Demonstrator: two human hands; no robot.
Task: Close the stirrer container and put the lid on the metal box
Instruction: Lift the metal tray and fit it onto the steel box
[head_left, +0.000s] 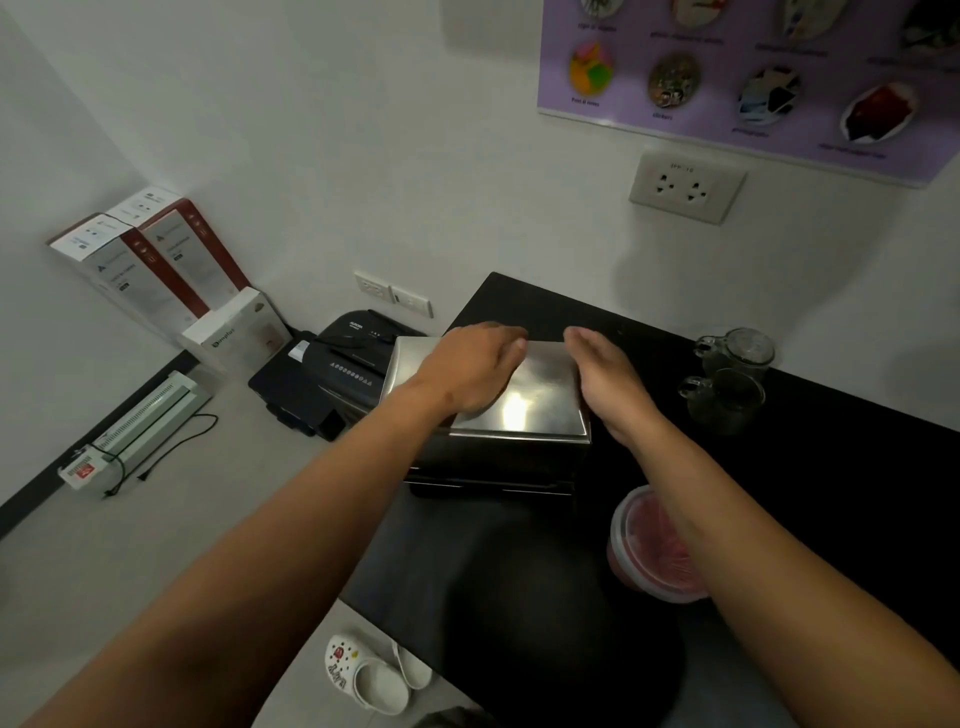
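Observation:
The metal box (498, 457) stands at the left end of the black counter (831, 467). Its shiny flat lid (535, 400) lies on top of it. My left hand (467, 369) rests flat on the lid's left part, fingers pointing right. My right hand (605, 371) stands edge-on against the lid's right side, fingers straight and together. The stirrer container (649, 545), a clear round tub with a clear lid on it and red stirrers inside, sits on the counter in front of the box, partly hidden by my right forearm.
Two clear glass mugs (727, 379) stand at the back right of the counter. On the floor to the left are a black shredder (337, 374), boxes (156, 260) against the wall and a laminator (140, 421). White clogs (374, 675) lie below the counter edge.

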